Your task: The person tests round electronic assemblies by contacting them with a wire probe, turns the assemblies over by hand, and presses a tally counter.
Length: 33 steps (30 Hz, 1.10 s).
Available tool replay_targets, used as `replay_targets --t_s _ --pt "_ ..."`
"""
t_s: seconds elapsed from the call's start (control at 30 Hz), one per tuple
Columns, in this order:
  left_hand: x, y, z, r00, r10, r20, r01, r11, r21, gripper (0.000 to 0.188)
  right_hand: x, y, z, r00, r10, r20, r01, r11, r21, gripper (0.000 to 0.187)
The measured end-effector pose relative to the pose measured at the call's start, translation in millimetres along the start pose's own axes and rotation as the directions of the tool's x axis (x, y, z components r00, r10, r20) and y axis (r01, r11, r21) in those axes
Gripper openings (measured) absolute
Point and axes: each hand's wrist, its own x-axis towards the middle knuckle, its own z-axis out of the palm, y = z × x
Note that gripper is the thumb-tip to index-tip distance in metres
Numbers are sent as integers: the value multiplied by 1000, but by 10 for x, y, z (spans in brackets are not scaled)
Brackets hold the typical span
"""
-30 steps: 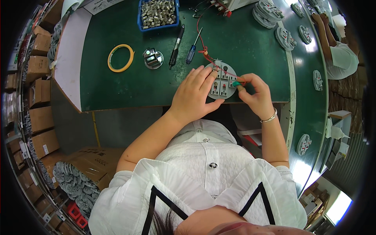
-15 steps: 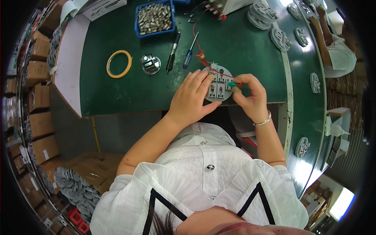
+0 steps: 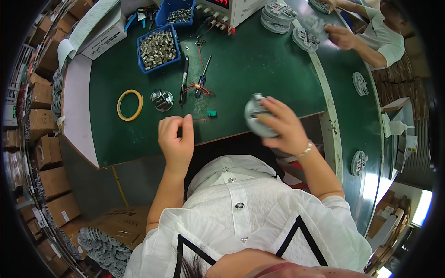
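My right hand (image 3: 282,125) grips a round grey plastic base (image 3: 254,116) by its right side, lifted and tilted near the table's front edge; motion blurs its top. Farther left, my left hand (image 3: 177,136) is closed, thumb against curled fingers, at the end of a thin red wire (image 3: 200,119). That wire runs to a green clip (image 3: 212,113) lying on the green table. Beyond my left hand lie a black pen (image 3: 185,81), a blue-handled screwdriver (image 3: 199,88) with a tied red lead (image 3: 206,90) across it, and a shiny metal piece (image 3: 162,100).
A roll of yellow tape (image 3: 130,105) lies at left. Blue bins (image 3: 157,51) of small metal parts stand behind, beside a white powered box (image 3: 241,11). Grey bases are stacked (image 3: 278,18) at back right. A co-worker's hand (image 3: 340,37) handles a blurred piece at the neighbouring bench.
My hands have moved apart: the left went left with the red wire, the right lifted the base off the table. The green clip now lies on the table. A co-worker's hands reached in.
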Motion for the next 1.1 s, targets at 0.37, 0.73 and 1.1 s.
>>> replay_targets --t_s 0.37,0.73,1.1 --pt "453 -300 -271 975 214 52 -213 858 467 45 -1223 1500 -1560 421 427 -800 -846 502 -178 43" --pt "371 -452 -86 987 163 -2 -143 869 474 55 -302 1425 -846 723 515 -460 -691 541 -480 64" --pt "289 -465 -99 986 109 -122 -73 960 270 71 1185 2541 -826 628 465 -624 -751 571 -330 83"
